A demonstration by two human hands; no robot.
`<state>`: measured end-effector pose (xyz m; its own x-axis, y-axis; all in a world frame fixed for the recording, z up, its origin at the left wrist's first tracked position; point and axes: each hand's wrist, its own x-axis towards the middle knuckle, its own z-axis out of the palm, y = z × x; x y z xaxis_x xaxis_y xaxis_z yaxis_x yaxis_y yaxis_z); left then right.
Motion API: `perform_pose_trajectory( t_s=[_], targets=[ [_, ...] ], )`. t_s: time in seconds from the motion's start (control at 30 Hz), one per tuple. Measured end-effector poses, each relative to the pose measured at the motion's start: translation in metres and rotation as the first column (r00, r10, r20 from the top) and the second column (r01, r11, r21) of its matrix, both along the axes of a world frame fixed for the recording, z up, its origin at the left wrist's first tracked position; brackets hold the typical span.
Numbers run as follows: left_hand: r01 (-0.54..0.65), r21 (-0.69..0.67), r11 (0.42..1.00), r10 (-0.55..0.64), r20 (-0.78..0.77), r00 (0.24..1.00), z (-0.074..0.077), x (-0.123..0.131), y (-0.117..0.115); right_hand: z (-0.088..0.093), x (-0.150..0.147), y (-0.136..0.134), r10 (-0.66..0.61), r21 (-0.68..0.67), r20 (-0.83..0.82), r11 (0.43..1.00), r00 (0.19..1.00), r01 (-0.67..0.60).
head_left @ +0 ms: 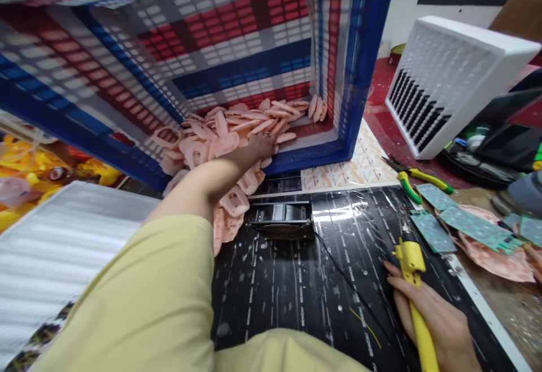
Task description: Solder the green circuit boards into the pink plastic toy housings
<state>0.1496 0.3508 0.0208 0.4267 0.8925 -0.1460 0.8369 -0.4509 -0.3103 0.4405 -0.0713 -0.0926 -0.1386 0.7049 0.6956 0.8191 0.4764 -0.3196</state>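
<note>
My left hand (263, 145) reaches into a blue plastic crate (292, 160) tipped on its side. It rests among a heap of pale pink plastic parts (207, 146), several with oblong cut-outs. Its fingers are partly lost among the parts, so whether they grip one is unclear. Some of the pink pieces spill over the crate's edge onto the black mat (279, 298). At the lower right, my right hand (440, 321) is closed around a yellow soldering iron (412, 270), its tip pointing away from me.
A small black fan (279, 219) with a cable sits on the mat. Yellow-green pliers (427, 180), green circuit boards (478, 228) and a white foam block (459, 78) lie to the right. White corrugated sheeting (71, 259) and yellow items (25, 169) are at left.
</note>
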Motion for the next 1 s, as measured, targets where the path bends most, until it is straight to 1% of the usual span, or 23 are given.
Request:
perform_pose_trajectory(
  t_s=[0.1, 0.23, 0.37, 0.43, 0.5, 0.57, 0.63, 0.7, 0.73, 0.83, 0.87, 0.93, 0.97, 1.0],
  targets=[
    [-0.052, 0.101, 0.993, 0.055, -0.022, 0.998, 0.007, -0.032, -0.019, -0.001, 0.002, 0.002, -0.001, 0.014, 0.011, 1.0, 1.0, 0.001],
    [-0.069, 0.093, 0.993, 0.072, -0.037, 0.997, 0.019, -0.068, -0.047, 0.0, 0.003, 0.004, -0.003, 0.032, 0.032, 0.999, 0.999, 0.002],
    [-0.09, 0.064, 0.994, 0.095, -0.075, 0.993, 0.033, -0.097, -0.079, 0.0, 0.002, 0.004, -0.023, 0.04, 0.059, 0.999, 0.998, 0.021],
    [-0.166, 0.055, 0.985, 0.17, -0.088, 0.981, 0.04, -0.11, -0.095, -0.001, 0.003, 0.004, -0.045, 0.054, 0.077, 0.998, 0.996, 0.041],
    [-0.254, 0.041, 0.966, 0.256, -0.062, 0.965, 0.047, -0.124, -0.11, -0.001, 0.005, 0.004, -0.062, 0.065, 0.102, 0.996, 0.993, 0.056],
    [-0.313, 0.034, 0.949, 0.313, 0.012, 0.95, 0.054, -0.137, -0.124, -0.001, 0.006, 0.005, -0.073, 0.083, 0.128, 0.995, 0.989, 0.062],
    [-0.355, 0.054, 0.933, 0.346, 0.13, 0.929, 0.06, -0.15, -0.138, 0.002, 0.004, 0.009, -0.082, 0.126, 0.145, 0.99, 0.986, 0.064],
    [-0.405, 0.088, 0.91, 0.372, 0.258, 0.892, 0.062, -0.161, -0.153, 0.007, -0.001, 0.011, -0.078, 0.179, 0.138, 0.982, 0.987, 0.052],
    [-0.434, 0.102, 0.895, 0.383, 0.323, 0.865, 0.063, -0.165, -0.162, 0.009, -0.005, 0.012, -0.081, 0.183, 0.138, 0.982, 0.987, 0.055],
    [-0.403, 0.136, 0.905, 0.322, 0.399, 0.859, 0.061, -0.177, -0.187, 0.014, -0.013, 0.011, -0.153, 0.16, 0.149, 0.979, 0.977, 0.129],
    [-0.413, 0.162, 0.896, 0.307, 0.446, 0.841, 0.06, -0.182, -0.194, 0.015, -0.014, 0.009, -0.175, 0.147, 0.159, 0.978, 0.972, 0.152],
    [-0.486, 0.156, 0.86, 0.274, 0.661, 0.698, 0.056, -0.196, -0.209, 0.019, -0.012, -0.002, -0.221, 0.12, 0.176, 0.972, 0.959, 0.202],
    [-0.506, 0.141, 0.851, 0.257, 0.729, 0.634, 0.053, -0.204, -0.216, 0.021, -0.01, -0.011, -0.248, 0.117, 0.173, 0.966, 0.953, 0.23],
    [-0.503, 0.135, 0.854, 0.241, 0.754, 0.611, 0.05, -0.213, -0.223, 0.024, -0.007, -0.024, -0.28, 0.118, 0.166, 0.957, 0.946, 0.263]
  ],
)
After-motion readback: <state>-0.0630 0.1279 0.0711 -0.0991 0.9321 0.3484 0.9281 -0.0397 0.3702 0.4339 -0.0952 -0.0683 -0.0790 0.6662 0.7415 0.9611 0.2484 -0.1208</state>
